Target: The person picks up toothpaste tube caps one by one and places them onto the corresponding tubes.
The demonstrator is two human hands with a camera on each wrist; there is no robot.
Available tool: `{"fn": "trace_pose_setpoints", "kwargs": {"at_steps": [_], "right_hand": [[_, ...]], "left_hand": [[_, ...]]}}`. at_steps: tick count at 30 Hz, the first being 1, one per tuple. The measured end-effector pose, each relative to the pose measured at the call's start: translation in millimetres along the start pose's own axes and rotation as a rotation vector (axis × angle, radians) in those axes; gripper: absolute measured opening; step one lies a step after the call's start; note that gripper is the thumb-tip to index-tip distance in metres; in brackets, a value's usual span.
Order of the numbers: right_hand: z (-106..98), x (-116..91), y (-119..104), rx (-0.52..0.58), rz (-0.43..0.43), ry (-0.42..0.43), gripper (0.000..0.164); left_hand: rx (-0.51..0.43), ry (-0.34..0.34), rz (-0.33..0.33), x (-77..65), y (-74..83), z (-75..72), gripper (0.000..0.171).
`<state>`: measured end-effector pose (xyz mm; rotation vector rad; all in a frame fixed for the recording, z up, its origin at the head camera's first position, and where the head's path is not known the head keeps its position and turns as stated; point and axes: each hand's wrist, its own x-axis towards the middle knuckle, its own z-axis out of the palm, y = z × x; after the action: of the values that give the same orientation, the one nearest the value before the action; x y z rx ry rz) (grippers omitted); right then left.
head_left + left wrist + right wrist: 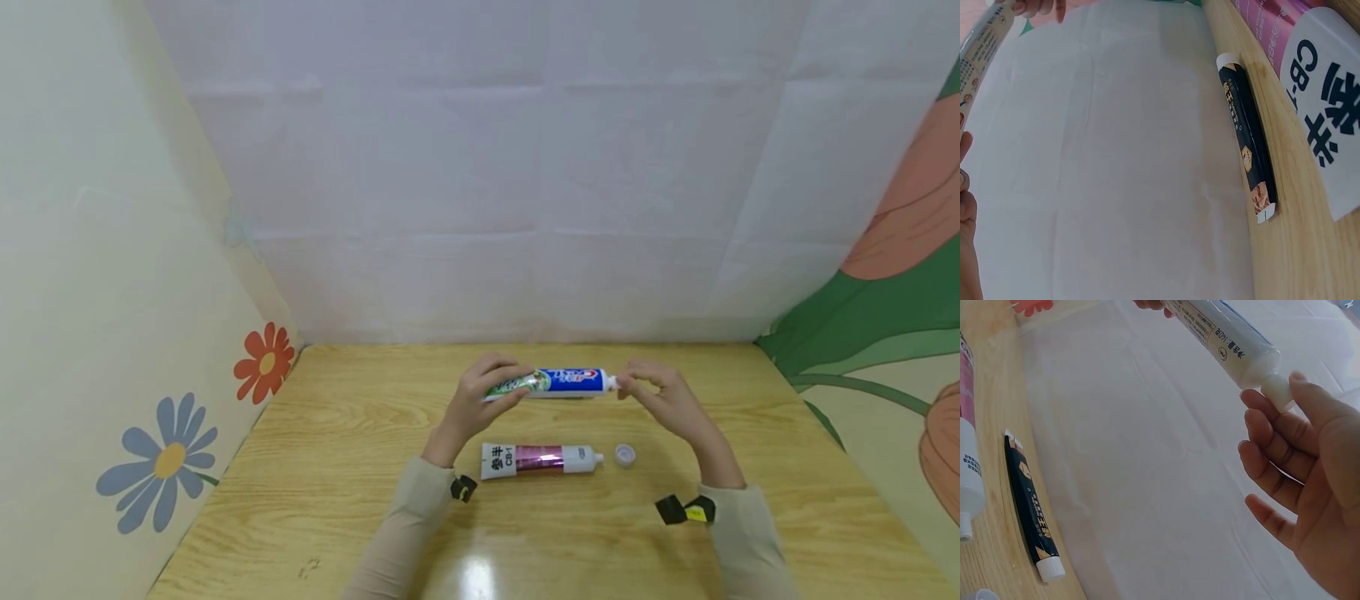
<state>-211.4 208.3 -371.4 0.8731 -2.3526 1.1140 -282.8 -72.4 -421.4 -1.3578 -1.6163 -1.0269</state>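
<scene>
Head view: left hand (486, 392) grips the blue tube (576, 381), right hand (663, 402) pinches its cap (1277, 392) at three o'clock, apparently the cap-turning step, next calling for a steady twist

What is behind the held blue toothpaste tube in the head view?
Wooden table shows beyond the blue toothpaste tube. Both wrist views show a black toothpaste tube lying on that table; in the head view it is unseen, probably covered by the held tube.
</scene>
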Motion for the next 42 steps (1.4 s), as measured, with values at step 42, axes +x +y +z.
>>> {"fn": "trace_pose_setpoints", "kwargs": {"at_steps": [42], "right_hand": [[-9, -8, 14, 0.036, 0.194, -0.091, 0.022]], "left_hand": [[-0.036, 0.019, -0.016, -3.4, -4.5, 4.6, 0.031]]}}
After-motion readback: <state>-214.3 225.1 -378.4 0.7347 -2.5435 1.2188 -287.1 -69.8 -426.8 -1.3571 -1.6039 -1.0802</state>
